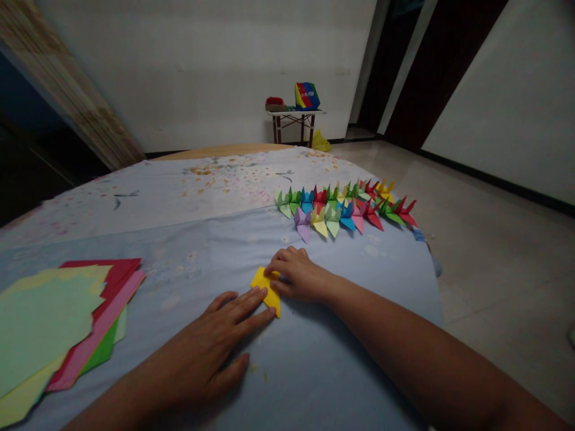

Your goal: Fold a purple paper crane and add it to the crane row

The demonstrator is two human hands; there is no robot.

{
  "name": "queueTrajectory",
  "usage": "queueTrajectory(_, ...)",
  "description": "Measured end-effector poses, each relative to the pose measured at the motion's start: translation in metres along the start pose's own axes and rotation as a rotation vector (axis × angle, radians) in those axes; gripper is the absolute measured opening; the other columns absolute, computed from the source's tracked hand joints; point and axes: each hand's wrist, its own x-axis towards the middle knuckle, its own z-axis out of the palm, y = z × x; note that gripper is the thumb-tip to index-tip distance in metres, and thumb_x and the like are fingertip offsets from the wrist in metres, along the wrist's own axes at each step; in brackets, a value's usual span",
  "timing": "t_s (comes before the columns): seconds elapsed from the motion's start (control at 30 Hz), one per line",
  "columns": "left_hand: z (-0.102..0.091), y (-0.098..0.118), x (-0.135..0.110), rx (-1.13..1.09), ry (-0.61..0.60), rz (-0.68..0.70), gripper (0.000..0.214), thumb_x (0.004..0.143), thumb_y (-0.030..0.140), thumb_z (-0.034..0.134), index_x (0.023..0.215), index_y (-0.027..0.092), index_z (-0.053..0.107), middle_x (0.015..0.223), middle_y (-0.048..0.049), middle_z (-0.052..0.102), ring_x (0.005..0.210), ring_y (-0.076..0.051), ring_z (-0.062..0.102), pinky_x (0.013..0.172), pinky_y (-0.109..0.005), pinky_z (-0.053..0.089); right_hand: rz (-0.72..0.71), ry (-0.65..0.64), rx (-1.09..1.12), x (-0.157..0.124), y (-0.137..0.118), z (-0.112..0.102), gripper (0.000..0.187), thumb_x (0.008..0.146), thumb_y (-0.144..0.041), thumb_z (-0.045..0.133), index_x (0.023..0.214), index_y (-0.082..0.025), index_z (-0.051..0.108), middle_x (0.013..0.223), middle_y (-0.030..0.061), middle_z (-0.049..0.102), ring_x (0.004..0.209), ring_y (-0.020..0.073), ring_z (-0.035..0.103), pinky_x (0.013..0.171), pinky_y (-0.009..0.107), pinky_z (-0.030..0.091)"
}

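A folded yellow paper [265,288] lies on the pale blue tablecloth [314,359] in front of me. My left hand [211,341] rests flat on the cloth with its fingers stretched out, fingertips pressing the paper's near edge. My right hand [296,274] has its fingers curled and pressed down on the paper's right side. Beyond the hands, several folded paper cranes [345,209] in many colours stand in two rows.
A fanned stack of coloured paper sheets [58,323] lies at the left of the table. The table's edge curves at the right above a tiled floor [494,251]. A small table [294,123] with coloured things stands by the far wall.
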Motion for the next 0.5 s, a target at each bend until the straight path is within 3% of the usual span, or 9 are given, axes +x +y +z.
queueTrajectory(0.5,0.0043,0.0070,0.0041,0.073,0.043,-0.009,0.065,0.076,0.019,0.049,0.138,0.032,0.033,0.146,-0.0052,0.033,0.131,-0.029,0.034,0.105,-0.051,0.029,-0.004,0.005,0.002,0.0000,-0.0008,-0.0001,0.025,0.082,-0.025,0.057,0.106,-0.021,0.060,0.105,0.0072,0.055,0.098,0.0213,0.043,0.082,0.036,0.028)
